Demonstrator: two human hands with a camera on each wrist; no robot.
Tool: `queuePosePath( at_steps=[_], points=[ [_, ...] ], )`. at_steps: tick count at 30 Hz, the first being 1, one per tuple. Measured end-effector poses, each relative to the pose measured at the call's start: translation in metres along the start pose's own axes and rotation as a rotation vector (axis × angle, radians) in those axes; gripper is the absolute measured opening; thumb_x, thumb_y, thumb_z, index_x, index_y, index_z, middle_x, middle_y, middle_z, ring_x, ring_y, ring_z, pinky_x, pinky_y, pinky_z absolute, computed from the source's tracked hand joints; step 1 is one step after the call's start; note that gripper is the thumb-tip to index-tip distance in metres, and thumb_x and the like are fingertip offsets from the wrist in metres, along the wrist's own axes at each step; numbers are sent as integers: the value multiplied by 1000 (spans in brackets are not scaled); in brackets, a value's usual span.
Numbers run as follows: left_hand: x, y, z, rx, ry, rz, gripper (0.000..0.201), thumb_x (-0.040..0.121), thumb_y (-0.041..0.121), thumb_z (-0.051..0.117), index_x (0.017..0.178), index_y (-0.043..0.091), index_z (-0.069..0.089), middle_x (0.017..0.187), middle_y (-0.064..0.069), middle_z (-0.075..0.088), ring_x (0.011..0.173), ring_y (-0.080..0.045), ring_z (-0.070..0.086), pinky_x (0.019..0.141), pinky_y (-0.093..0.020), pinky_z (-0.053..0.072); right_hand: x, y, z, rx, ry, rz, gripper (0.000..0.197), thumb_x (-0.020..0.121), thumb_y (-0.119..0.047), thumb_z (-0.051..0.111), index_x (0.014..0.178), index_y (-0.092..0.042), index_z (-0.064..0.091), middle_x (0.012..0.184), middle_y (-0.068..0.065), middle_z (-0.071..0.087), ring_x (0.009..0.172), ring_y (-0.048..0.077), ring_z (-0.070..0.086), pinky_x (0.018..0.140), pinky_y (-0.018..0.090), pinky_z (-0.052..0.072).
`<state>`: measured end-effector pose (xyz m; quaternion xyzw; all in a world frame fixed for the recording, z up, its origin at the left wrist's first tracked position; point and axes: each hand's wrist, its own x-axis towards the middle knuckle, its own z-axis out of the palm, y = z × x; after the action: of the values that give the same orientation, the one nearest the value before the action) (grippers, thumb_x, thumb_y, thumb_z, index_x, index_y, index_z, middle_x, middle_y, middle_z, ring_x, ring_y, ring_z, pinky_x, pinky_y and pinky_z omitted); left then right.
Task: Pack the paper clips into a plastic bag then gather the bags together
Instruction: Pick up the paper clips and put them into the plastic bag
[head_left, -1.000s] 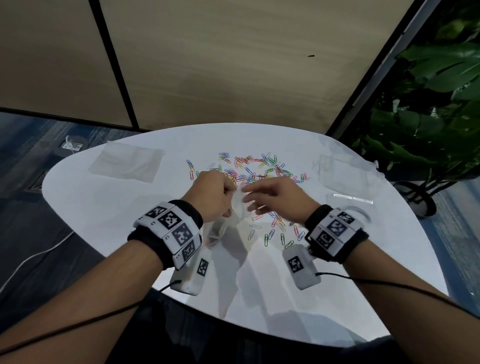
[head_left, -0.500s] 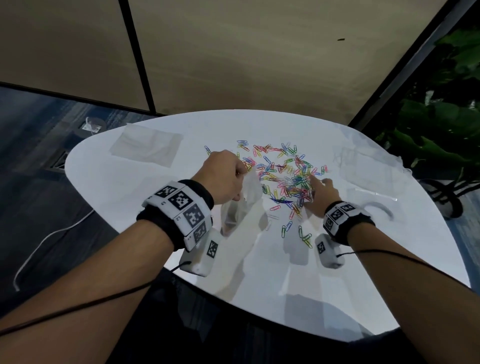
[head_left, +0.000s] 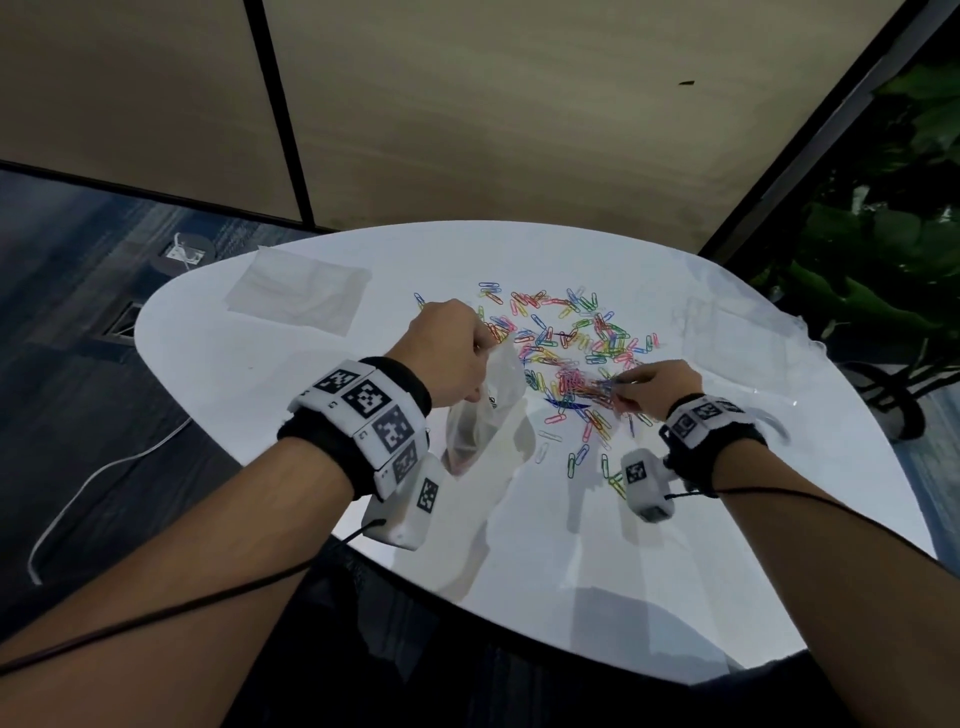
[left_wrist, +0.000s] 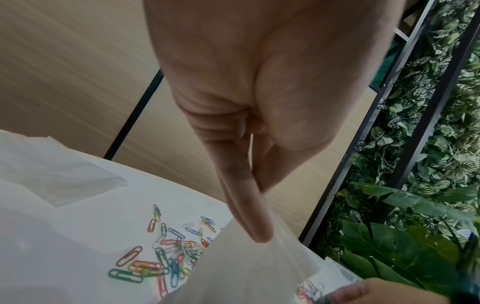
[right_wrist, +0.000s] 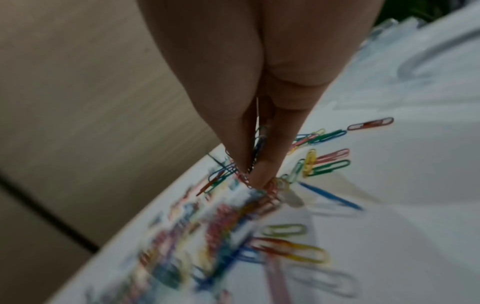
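Coloured paper clips (head_left: 566, 338) lie scattered over the middle of the white table (head_left: 260, 395). My left hand (head_left: 449, 358) pinches the top edge of a clear plastic bag (head_left: 480, 415), which hangs down above the table with a few clips inside. The left wrist view shows the thumb (left_wrist: 249, 207) pressed on the bag (left_wrist: 259, 265). My right hand (head_left: 657, 387) is right of the bag, pinching a bunch of paper clips (head_left: 597, 387) at the pile's near edge. In the right wrist view several clips (right_wrist: 257, 152) sit between thumb and fingers.
An empty clear bag (head_left: 298, 291) lies flat at the table's back left. More clear bags (head_left: 737, 332) lie at the back right near the edge. A leafy plant (head_left: 883, 270) stands right of the table. A beige wall panel rises behind.
My right hand left the bag's mouth, reached right into the pile and closed on a bunch of clips. My left hand kept holding the bag up.
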<state>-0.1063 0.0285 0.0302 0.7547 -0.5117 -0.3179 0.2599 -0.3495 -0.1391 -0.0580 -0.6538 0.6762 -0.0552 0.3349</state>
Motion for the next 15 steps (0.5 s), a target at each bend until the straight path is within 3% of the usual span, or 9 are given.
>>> queuePosePath(
  at_steps=[2, 5, 7, 10, 15],
  points=[
    [1, 1, 1, -7, -5, -3, 27, 98, 1, 51, 100, 3, 77, 88, -13, 77, 64, -21, 77, 70, -33, 65, -7, -5, -9, 426, -89, 95, 8, 78, -3, 78, 77, -11, 79, 88, 14, 77, 78, 23, 75, 83, 35, 61],
    [2, 3, 4, -15, -10, -9, 26, 97, 1, 51, 97, -1, 77, 86, -15, 77, 64, -20, 77, 70, -35, 65, -31, -26, -20, 841, -274, 81, 18, 85, 6, 67, 102, 5, 71, 103, 23, 72, 80, 22, 74, 75, 25, 61],
    [3, 3, 6, -17, -16, -14, 25, 97, 1, 50, 95, -4, 75, 85, -18, 76, 63, -20, 77, 70, -37, 65, -50, -44, -25, 946, -429, 40, 21, 90, 4, 62, 110, 4, 68, 101, 17, 73, 87, 19, 73, 75, 21, 60],
    [5, 2, 8, -25, -19, -19, 25, 97, 0, 49, 92, -9, 72, 85, -22, 76, 63, -20, 77, 69, -39, 65, -73, -67, -21, 1033, -569, -1, 18, 94, 3, 57, 109, 2, 66, 92, 11, 73, 87, 15, 72, 72, 16, 57],
    [0, 5, 9, -34, -10, 0, 25, 98, 4, 50, 97, 3, 75, 82, -16, 77, 63, -22, 77, 71, -35, 65, -101, -92, 3, 923, -661, -85, 17, 92, 5, 58, 107, 5, 66, 91, 13, 73, 85, 16, 72, 78, 20, 59]
  ],
)
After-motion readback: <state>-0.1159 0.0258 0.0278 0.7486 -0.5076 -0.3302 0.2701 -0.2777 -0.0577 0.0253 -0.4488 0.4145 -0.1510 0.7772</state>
